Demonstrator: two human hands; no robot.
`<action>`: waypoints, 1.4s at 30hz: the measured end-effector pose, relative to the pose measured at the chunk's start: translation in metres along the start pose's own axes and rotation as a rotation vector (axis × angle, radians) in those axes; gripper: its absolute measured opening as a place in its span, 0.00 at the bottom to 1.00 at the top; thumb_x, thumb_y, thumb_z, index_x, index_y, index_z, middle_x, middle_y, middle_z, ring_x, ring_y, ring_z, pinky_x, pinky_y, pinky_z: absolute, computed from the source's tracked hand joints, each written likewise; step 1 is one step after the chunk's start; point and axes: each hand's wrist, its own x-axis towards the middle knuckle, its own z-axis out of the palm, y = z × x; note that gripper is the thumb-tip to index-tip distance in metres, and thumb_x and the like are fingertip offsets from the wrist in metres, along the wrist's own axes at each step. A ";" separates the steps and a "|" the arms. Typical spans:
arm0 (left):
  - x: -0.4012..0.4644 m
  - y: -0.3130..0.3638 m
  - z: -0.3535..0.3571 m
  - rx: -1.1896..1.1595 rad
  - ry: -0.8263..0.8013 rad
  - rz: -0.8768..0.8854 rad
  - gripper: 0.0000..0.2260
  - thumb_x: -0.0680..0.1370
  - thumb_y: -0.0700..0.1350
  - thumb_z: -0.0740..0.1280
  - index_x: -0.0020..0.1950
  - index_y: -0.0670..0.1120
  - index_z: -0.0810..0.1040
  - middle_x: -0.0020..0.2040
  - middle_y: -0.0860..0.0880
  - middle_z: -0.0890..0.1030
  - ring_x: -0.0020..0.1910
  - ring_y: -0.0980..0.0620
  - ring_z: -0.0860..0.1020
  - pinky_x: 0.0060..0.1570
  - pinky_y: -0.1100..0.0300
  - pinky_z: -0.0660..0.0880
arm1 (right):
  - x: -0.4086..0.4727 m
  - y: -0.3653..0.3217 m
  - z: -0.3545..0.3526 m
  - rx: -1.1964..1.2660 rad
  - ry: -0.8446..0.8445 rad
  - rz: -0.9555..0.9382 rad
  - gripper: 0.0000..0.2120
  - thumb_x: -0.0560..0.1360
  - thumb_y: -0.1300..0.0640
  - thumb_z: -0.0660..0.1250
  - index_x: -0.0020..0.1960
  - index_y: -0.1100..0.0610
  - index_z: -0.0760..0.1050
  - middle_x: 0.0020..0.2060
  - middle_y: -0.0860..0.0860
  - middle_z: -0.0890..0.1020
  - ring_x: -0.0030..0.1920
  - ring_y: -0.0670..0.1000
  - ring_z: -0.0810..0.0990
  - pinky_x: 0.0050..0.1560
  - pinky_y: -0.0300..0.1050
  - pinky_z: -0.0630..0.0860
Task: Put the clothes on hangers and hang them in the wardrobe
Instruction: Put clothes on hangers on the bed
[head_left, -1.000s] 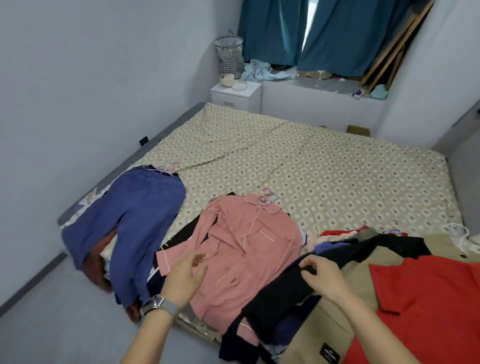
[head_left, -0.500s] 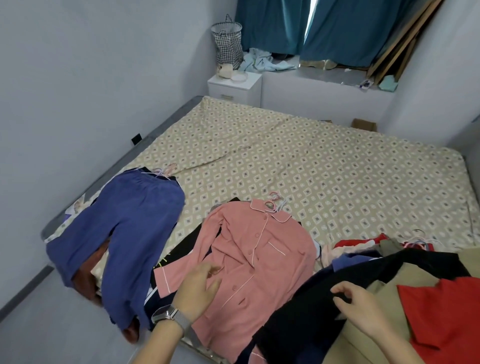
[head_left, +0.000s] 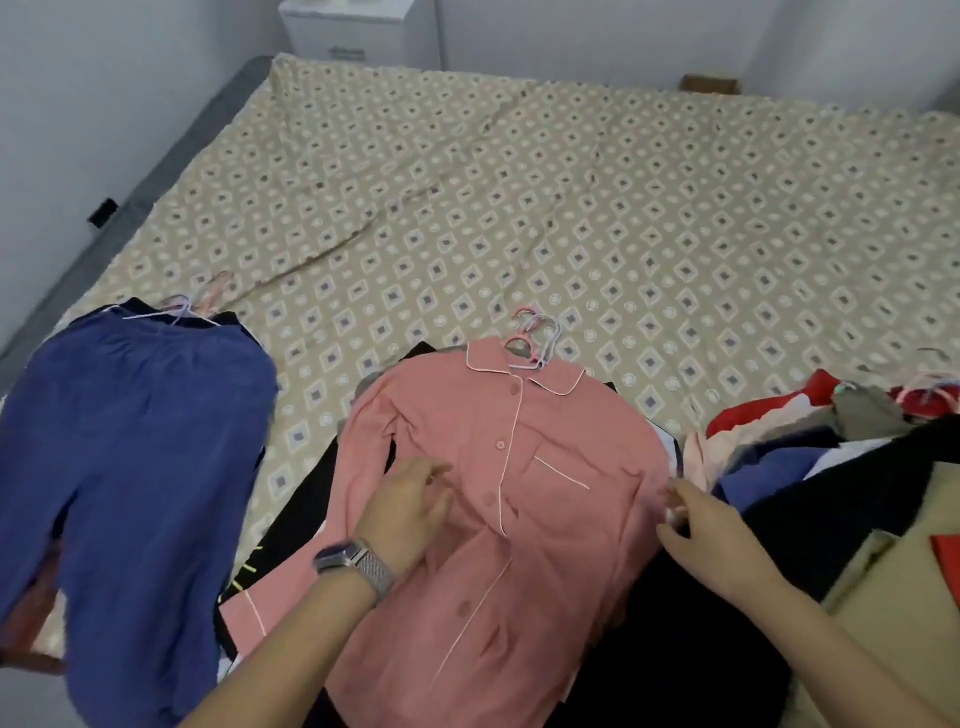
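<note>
patterned beige bedding (head_left: 571, 197) covers a wide bed set against pale walls, with a white nightstand (head_left: 358, 28) at its far corner and a small cardboard box (head_left: 710, 83) by the far edge. a pink pyjama shirt (head_left: 498, 499) with white piping lies flat, buttoned, at the near edge of the bed, the hooks of pink and white hangers (head_left: 535, 340) poking out at its collar. the person's left hand (head_left: 410, 512), a mesh-band watch (head_left: 353, 561) on the wrist, rests on the shirt's left side with fingers loosely spread, gripping nothing. the right hand (head_left: 701, 525) sits at the shirt's right edge, thumb and forefinger pinching the fabric there. to the left, blue trousers (head_left: 130, 467) lie on their own hanger (head_left: 182, 306), draped over the bed's edge. black garments (head_left: 306, 499) show under the pink shirt. to the right, a heap of clothes (head_left: 831, 457) in red, navy, black and khaki spreads toward the frame's edge, more hanger hooks showing at its top.
</note>
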 end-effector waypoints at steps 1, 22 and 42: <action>0.017 -0.009 0.005 0.016 -0.014 0.008 0.12 0.75 0.39 0.67 0.59 0.42 0.77 0.54 0.47 0.78 0.53 0.50 0.76 0.52 0.65 0.68 | 0.017 -0.002 0.008 -0.001 0.003 0.004 0.16 0.75 0.59 0.67 0.61 0.52 0.71 0.53 0.48 0.79 0.50 0.49 0.78 0.54 0.47 0.76; 0.275 -0.115 0.082 0.376 -0.077 0.009 0.24 0.79 0.53 0.62 0.72 0.46 0.65 0.67 0.42 0.71 0.66 0.42 0.67 0.65 0.50 0.63 | 0.232 -0.002 0.050 -0.083 0.180 0.035 0.43 0.65 0.44 0.78 0.74 0.48 0.62 0.66 0.55 0.64 0.66 0.59 0.65 0.65 0.54 0.65; 0.255 -0.103 0.095 0.346 0.026 0.042 0.22 0.73 0.58 0.55 0.53 0.43 0.75 0.50 0.42 0.78 0.53 0.40 0.74 0.54 0.43 0.70 | 0.223 0.006 0.070 -0.228 0.311 -0.048 0.26 0.67 0.44 0.76 0.61 0.51 0.75 0.67 0.56 0.64 0.63 0.61 0.65 0.61 0.54 0.66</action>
